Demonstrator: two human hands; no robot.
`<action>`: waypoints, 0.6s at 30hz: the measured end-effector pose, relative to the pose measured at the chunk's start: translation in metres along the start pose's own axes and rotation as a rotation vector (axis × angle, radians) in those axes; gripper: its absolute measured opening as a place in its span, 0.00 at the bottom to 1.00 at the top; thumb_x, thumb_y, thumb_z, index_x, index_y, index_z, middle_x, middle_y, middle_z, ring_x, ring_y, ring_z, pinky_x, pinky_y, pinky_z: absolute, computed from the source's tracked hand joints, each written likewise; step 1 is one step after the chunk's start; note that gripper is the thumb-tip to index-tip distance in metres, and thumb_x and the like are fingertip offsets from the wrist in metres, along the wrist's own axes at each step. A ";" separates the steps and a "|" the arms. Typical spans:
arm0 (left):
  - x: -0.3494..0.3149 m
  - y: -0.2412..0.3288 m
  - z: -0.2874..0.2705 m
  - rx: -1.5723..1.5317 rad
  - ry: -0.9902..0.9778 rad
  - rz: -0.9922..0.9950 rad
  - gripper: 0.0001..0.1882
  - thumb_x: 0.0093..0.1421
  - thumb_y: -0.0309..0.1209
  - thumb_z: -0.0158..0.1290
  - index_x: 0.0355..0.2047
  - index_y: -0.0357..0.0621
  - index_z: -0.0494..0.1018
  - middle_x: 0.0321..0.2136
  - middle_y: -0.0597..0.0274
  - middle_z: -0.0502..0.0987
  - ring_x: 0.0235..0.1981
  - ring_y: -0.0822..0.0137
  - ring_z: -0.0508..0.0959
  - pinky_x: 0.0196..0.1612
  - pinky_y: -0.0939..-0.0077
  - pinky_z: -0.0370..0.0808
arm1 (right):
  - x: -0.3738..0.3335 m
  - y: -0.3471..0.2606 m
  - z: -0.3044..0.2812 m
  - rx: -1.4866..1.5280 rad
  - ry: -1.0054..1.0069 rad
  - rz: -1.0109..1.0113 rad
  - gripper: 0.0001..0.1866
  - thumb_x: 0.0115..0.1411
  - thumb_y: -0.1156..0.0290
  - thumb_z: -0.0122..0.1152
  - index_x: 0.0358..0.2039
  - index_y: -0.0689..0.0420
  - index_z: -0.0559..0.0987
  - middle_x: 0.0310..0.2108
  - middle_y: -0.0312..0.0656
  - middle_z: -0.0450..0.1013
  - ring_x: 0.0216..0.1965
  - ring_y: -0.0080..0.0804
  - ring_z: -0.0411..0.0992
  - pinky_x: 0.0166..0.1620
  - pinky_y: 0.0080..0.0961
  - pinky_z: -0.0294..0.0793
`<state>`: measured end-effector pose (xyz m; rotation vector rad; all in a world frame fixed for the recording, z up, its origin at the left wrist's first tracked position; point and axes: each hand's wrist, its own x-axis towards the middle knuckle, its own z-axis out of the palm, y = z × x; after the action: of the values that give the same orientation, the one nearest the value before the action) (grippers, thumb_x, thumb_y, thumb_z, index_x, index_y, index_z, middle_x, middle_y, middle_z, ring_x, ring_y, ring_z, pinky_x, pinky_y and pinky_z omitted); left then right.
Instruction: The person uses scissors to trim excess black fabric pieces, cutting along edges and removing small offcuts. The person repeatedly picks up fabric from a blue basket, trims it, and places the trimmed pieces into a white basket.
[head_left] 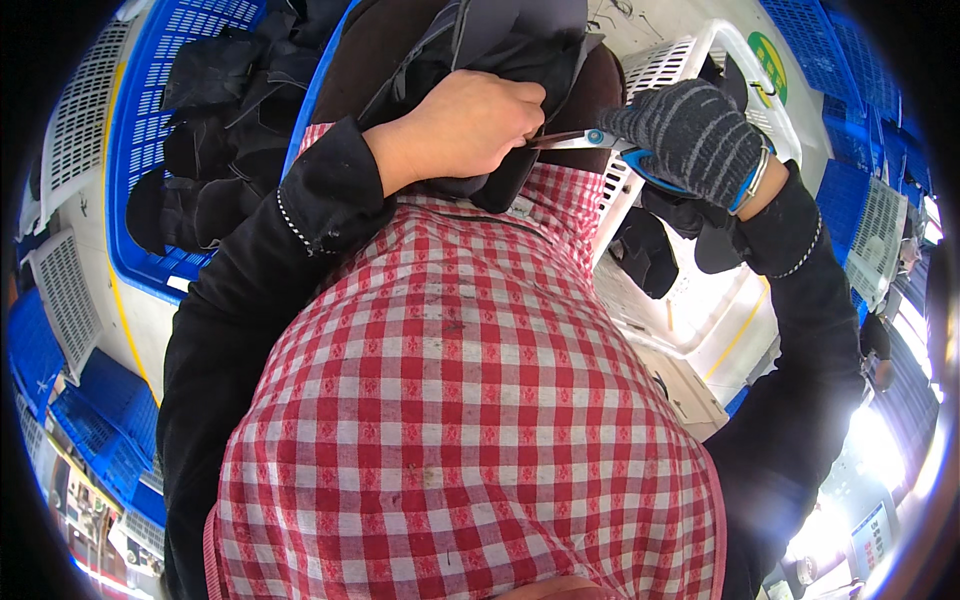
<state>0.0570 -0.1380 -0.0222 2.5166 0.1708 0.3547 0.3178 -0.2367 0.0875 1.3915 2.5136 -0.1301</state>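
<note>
My bare left hand (465, 125) is closed, its fingers pinching the edge of a dark fabric piece (520, 45) that lies over my lap. A dark grey striped glove covers my right hand (690, 140), which is wrapped round a pair of scissors (590, 140) with blue handles. The scissor blades point left and reach the left fingertips at the fabric's edge. How far the blades are apart is hard to make out. Part of the fabric under my left hand is hidden.
At my left stands a blue plastic crate (125, 225) full of black fabric pieces (215, 130). A white basket (720, 335) at my right holds more dark pieces (645, 250). Blue and white crates (70, 290) are stacked farther off on both sides. My red checked apron (450, 400) spreads below.
</note>
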 end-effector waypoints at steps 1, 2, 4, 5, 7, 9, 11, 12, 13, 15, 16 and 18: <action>0.000 -0.001 0.000 -0.008 -0.009 -0.009 0.02 0.58 0.28 0.60 0.29 0.45 0.79 0.34 0.62 0.77 0.37 0.55 0.82 0.40 0.59 0.78 | 0.000 0.000 -0.001 -0.001 -0.004 -0.009 0.22 0.52 0.62 0.73 0.49 0.47 0.85 0.41 0.43 0.82 0.39 0.44 0.80 0.44 0.37 0.80; 0.001 -0.002 0.000 -0.017 -0.018 -0.019 0.02 0.58 0.28 0.60 0.30 0.45 0.79 0.34 0.62 0.77 0.37 0.55 0.82 0.40 0.59 0.78 | 0.001 -0.001 -0.001 0.002 -0.008 -0.015 0.22 0.52 0.62 0.73 0.49 0.47 0.85 0.41 0.43 0.82 0.39 0.44 0.80 0.44 0.37 0.80; 0.001 -0.005 0.000 -0.042 -0.025 -0.026 0.02 0.59 0.29 0.60 0.30 0.46 0.79 0.34 0.62 0.77 0.37 0.54 0.82 0.41 0.59 0.78 | 0.001 -0.002 -0.001 0.000 -0.021 -0.035 0.22 0.52 0.62 0.73 0.49 0.47 0.85 0.41 0.43 0.82 0.39 0.44 0.80 0.44 0.37 0.80; 0.001 -0.005 0.000 -0.051 -0.024 -0.031 0.02 0.59 0.29 0.59 0.30 0.46 0.79 0.34 0.62 0.77 0.38 0.54 0.82 0.41 0.59 0.78 | 0.002 -0.002 -0.001 0.003 -0.025 -0.046 0.22 0.52 0.63 0.73 0.49 0.48 0.85 0.41 0.43 0.82 0.39 0.45 0.80 0.44 0.37 0.80; 0.000 -0.006 0.001 -0.055 -0.028 -0.016 0.03 0.60 0.29 0.60 0.30 0.44 0.77 0.35 0.61 0.76 0.37 0.54 0.81 0.41 0.61 0.77 | 0.003 -0.003 0.000 0.009 -0.037 -0.065 0.22 0.52 0.63 0.73 0.49 0.48 0.85 0.40 0.43 0.82 0.39 0.45 0.80 0.44 0.37 0.80; 0.000 -0.007 0.000 -0.077 -0.009 -0.011 0.05 0.60 0.28 0.60 0.31 0.42 0.76 0.35 0.60 0.76 0.36 0.54 0.80 0.40 0.63 0.76 | 0.006 -0.004 0.000 0.017 -0.040 -0.085 0.22 0.52 0.64 0.73 0.49 0.48 0.85 0.40 0.44 0.82 0.38 0.45 0.80 0.43 0.37 0.80; 0.002 -0.006 -0.003 -0.123 -0.004 -0.030 0.05 0.61 0.28 0.60 0.32 0.40 0.76 0.35 0.60 0.76 0.34 0.55 0.80 0.38 0.64 0.76 | 0.008 -0.003 0.002 0.027 -0.038 -0.107 0.22 0.52 0.64 0.73 0.49 0.48 0.85 0.40 0.44 0.82 0.38 0.45 0.80 0.43 0.37 0.80; 0.004 -0.006 -0.006 -0.190 0.056 -0.025 0.06 0.62 0.28 0.60 0.32 0.39 0.76 0.34 0.59 0.75 0.33 0.55 0.79 0.37 0.65 0.75 | 0.010 -0.001 0.002 0.052 -0.028 -0.111 0.22 0.52 0.64 0.73 0.49 0.49 0.85 0.40 0.44 0.82 0.38 0.45 0.80 0.43 0.36 0.80; 0.005 -0.006 -0.010 -0.254 0.089 -0.037 0.07 0.63 0.28 0.60 0.32 0.38 0.75 0.33 0.59 0.74 0.32 0.56 0.78 0.37 0.67 0.74 | 0.011 0.000 0.004 0.063 -0.017 -0.112 0.22 0.52 0.64 0.73 0.49 0.49 0.85 0.40 0.44 0.82 0.38 0.45 0.80 0.43 0.36 0.80; 0.006 -0.004 -0.023 -0.352 0.127 -0.048 0.07 0.64 0.28 0.60 0.32 0.36 0.75 0.31 0.58 0.73 0.30 0.57 0.77 0.35 0.68 0.73 | 0.007 0.005 0.007 0.101 0.011 -0.100 0.22 0.52 0.65 0.73 0.49 0.49 0.85 0.40 0.44 0.82 0.38 0.46 0.80 0.43 0.36 0.80; 0.002 -0.003 -0.031 -0.385 0.130 -0.046 0.08 0.64 0.28 0.60 0.32 0.36 0.75 0.30 0.58 0.72 0.30 0.57 0.76 0.35 0.69 0.72 | 0.002 0.007 0.010 0.141 0.039 -0.081 0.22 0.52 0.65 0.73 0.49 0.49 0.85 0.40 0.44 0.82 0.38 0.46 0.80 0.43 0.36 0.80; -0.016 0.000 -0.049 -0.334 0.207 -0.044 0.07 0.64 0.27 0.60 0.32 0.36 0.76 0.29 0.57 0.72 0.29 0.57 0.75 0.34 0.69 0.71 | -0.009 0.014 0.019 0.245 0.171 0.016 0.21 0.54 0.68 0.72 0.50 0.50 0.84 0.41 0.45 0.82 0.38 0.46 0.80 0.42 0.36 0.81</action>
<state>0.0272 -0.1153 0.0134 2.1421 0.2279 0.5759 0.3377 -0.2406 0.0721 1.5750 2.6999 -0.3405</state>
